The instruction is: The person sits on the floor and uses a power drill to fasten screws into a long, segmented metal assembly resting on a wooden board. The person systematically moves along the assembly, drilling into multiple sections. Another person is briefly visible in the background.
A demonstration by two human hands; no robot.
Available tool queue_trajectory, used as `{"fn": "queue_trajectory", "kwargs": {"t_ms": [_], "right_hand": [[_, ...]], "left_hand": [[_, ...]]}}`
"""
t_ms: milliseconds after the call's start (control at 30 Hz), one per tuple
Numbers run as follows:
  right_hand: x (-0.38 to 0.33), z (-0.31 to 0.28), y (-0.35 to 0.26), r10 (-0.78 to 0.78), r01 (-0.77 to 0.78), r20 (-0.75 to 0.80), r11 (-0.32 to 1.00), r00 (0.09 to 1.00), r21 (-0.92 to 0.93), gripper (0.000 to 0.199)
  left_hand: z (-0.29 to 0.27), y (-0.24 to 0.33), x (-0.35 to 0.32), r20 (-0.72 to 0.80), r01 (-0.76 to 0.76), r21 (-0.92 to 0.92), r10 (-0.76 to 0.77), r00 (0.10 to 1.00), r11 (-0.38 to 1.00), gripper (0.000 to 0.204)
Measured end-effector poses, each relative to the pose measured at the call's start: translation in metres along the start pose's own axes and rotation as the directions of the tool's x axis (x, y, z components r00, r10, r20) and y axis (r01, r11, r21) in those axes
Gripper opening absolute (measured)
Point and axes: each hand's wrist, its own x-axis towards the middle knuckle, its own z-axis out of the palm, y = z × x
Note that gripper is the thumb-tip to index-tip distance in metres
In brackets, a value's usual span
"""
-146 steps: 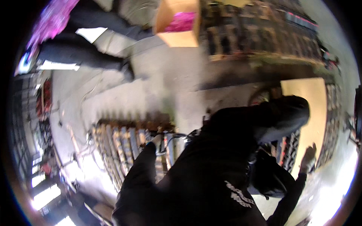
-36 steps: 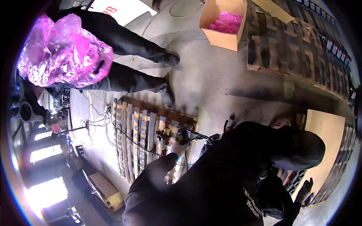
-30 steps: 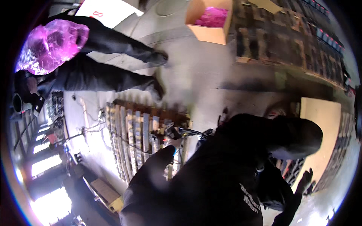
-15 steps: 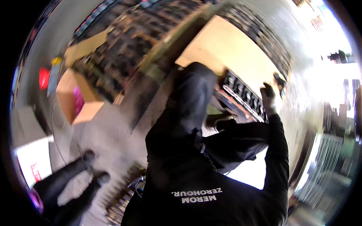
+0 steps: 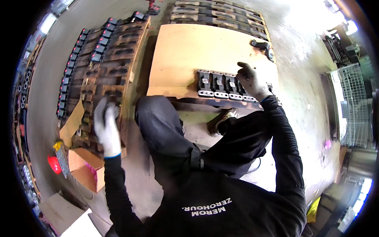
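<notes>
My left hand, in a pale glove with darker fingers, is raised above the left pallet, near an open cardboard box. It is slightly blurred, its fingers stretched out and nothing in them. Over the right part of a row of black metal parts with silver, drilled ends is my gloved right hand. Its fingers are partly bent but apart, with no held thing showing, and it hides some of the row. Whether it touches them I cannot tell. These parts lie side by side along the near edge of a cardboard sheet.
A curved black part lies at the sheet's far right. The left pallet carries rows of black pieces with red spots. A red-and-black power tool is at its far end. The cardboard box holds something pink. A wire cage stands right.
The view has swung round and become sharper. My left hand has come into sight at the left. Another person's legs, earlier at lower left, no longer show. My right hand stays by the row.
</notes>
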Motion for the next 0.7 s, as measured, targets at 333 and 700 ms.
{"fn": "queue_trajectory", "kwargs": {"t_ms": [333,700], "right_hand": [[0.022,0.022,0.029,0.282,-0.175,0.305,0.926,0.910,-0.336,0.039],[-0.064,-0.109,0.182,0.755,-0.775,-0.192,0.580,0.627,-0.249,0.067]], "left_hand": [[0.242,0.058,0.041,0.463,-0.359,-0.078,0.353,0.813,0.930,0.034],[0.243,-0.006,0.111,0.512,-0.023,-0.040,0.040,0.858,0.999,0.042]]}}
